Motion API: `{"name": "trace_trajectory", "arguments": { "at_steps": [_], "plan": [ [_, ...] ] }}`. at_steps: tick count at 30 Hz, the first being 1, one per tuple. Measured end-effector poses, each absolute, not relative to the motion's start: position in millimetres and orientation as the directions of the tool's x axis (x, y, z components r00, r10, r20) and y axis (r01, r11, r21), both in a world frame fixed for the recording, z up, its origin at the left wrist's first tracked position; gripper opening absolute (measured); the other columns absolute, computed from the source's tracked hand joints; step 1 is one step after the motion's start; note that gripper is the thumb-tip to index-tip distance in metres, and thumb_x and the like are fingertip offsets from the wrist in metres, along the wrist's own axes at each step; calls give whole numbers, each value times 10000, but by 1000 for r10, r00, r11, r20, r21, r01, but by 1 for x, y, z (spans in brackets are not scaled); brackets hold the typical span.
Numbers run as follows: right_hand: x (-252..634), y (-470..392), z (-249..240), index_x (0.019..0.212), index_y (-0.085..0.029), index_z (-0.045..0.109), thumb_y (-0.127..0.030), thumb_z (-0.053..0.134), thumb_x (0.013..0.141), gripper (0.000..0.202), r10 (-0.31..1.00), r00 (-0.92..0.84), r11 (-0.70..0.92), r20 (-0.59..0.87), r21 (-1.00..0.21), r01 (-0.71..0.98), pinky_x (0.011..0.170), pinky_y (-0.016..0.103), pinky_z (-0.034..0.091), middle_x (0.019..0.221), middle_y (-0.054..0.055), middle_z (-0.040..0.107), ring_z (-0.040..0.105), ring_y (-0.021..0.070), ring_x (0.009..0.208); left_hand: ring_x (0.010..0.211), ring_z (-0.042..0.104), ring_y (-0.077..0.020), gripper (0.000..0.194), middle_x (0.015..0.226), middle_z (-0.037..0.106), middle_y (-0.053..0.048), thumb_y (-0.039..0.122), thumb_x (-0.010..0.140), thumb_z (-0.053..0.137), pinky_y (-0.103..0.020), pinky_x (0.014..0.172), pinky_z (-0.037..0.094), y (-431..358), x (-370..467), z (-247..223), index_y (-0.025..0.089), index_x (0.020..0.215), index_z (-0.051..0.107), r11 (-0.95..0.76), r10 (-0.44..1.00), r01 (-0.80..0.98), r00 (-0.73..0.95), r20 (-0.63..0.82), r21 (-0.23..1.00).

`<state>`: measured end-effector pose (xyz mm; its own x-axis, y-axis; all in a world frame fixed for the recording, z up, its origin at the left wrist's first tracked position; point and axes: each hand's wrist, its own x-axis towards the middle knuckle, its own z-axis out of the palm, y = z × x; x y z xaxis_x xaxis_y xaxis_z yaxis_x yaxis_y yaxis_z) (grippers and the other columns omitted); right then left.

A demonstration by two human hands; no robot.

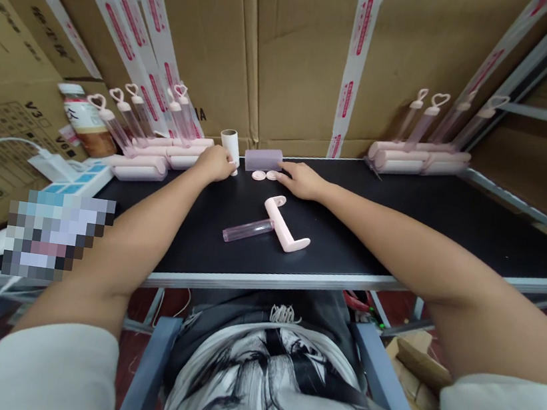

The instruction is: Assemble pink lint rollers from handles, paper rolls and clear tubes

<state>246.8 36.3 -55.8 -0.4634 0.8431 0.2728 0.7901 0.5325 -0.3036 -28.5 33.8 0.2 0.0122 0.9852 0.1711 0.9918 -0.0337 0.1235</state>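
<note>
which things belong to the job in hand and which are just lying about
Likely the job:
white hollow tube
translucent lilac cylinder
two pale pink discs
pale pink plastic bracket
clear pinkish tube
pink heart-topped clear tubes

Likely lying about:
clear bottle of brown liquid
white-blue power strip

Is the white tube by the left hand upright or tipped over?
The white tube is upright: its open end faces up, and its side runs down toward the tabletop.

Pale sleeves (44, 373), apparently a monochrome-printed shirt (255, 381)
</note>
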Motion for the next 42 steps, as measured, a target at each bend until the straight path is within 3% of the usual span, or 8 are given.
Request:
{"name": "trace_trajectory", "arguments": {
  "at_steps": [14,24,27,29,31,34,37,42],
  "plan": [
    [246,38,-59,1522,-202,653,-551,575,1082,567,844,-468,531,260,-292,795,1197,566,471,1575,179,650,621,402,1431,1177,738,-343,283,1246,812,-153,397,966,674,-397,946,550,35,-20,-8,202,1098,831,-36,978,986,1,209,163],
    [246,17,-39,1297,-141,775,-258,587,1024,352,789,-450,586,418,-293,755,1052,394,516,1302,167,789,721,300,1176,1090,739,-334,307,1156,817,-160,421,965,627,-379,838,525,3,-1,19,181,1031,806,-75,962,996,61,267,43],
    [247,4,-24,1128,-131,805,-230,570,1018,278,786,-393,574,478,-324,752,923,349,508,1119,137,821,730,257,995,814,711,-244,417,844,785,-71,587,944,631,-333,680,452,-37,18,39,211,805,744,-347,935,937,348,-70,32],
    [248,-2,-16,974,-134,794,-230,593,1006,226,791,-354,556,499,-346,756,825,323,475,971,105,813,699,221,869,721,663,-206,467,795,768,-26,690,869,692,-313,626,413,-65,31,46,229,808,735,-533,746,836,535,-396,127],
    [251,-5,-10,812,-146,740,-232,624,993,232,815,-355,546,458,-399,737,739,300,437,816,65,769,649,179,747,631,623,-178,378,698,730,-5,585,845,732,-307,603,393,-85,40,48,222,757,673,-586,644,795,576,-503,159],
    [261,-1,-4,700,-172,648,-289,654,1020,340,884,-379,461,273,-636,619,605,270,395,629,4,661,557,124,563,599,626,-170,236,671,707,6,443,871,676,-304,614,406,-92,41,46,219,802,651,-605,666,765,639,-385,222],
    [270,5,0,726,-193,616,-470,672,1054,433,934,-314,286,169,-880,379,504,252,388,587,-11,616,526,112,481,668,651,-171,254,776,720,0,459,895,657,-295,672,448,-76,30,42,206,914,668,-612,733,683,679,-38,398],
    [262,-6,1,987,-193,668,-658,640,1032,468,827,-550,82,122,-992,-96,613,288,610,838,66,779,732,175,673,770,632,-187,353,840,722,-14,510,806,791,-320,758,459,-44,13,33,187,898,685,-661,750,623,570,336,419]
  ]
}}
